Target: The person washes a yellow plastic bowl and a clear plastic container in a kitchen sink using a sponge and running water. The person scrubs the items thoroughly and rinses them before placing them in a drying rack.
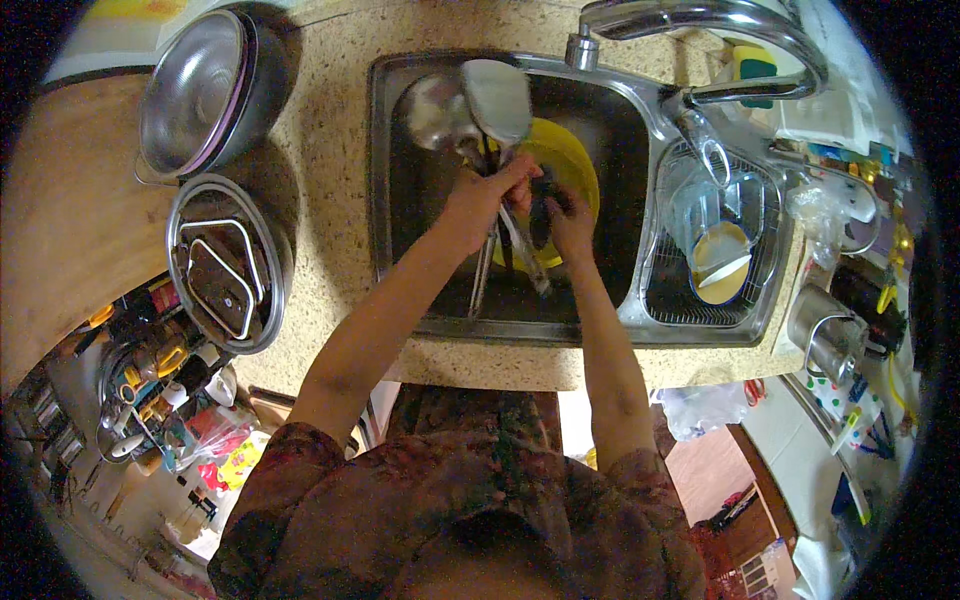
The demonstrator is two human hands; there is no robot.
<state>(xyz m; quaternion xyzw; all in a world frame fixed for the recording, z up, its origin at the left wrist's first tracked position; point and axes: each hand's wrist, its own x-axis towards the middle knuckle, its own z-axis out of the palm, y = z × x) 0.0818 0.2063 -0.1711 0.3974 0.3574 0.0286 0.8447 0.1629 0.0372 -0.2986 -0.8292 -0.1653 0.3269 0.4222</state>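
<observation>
My left hand [487, 199] is closed around the handles of several long kitchen utensils over the sink. Among them are a metal spatula [499, 97] with a broad blade and a rounded metal ladle [435, 112], their heads pointing away from me. The lower ends of the handles stick out below the hand. My right hand [571, 221] is just to the right, its fingers at a dark item that I cannot make out, over a yellow plastic basin [581, 161]. The basin sits in the large steel sink basin [619, 277]. The right fingertips are partly in shadow, so their grip is unclear.
A chrome faucet [705, 94] arches over the back right. The small sink holds a wire rack [765, 277] with clear containers and a yellowish bowl [720, 285]. Metal bowls [191, 94] and an oval pot [281, 262] with lids stand on the left of the speckled counter [330, 187].
</observation>
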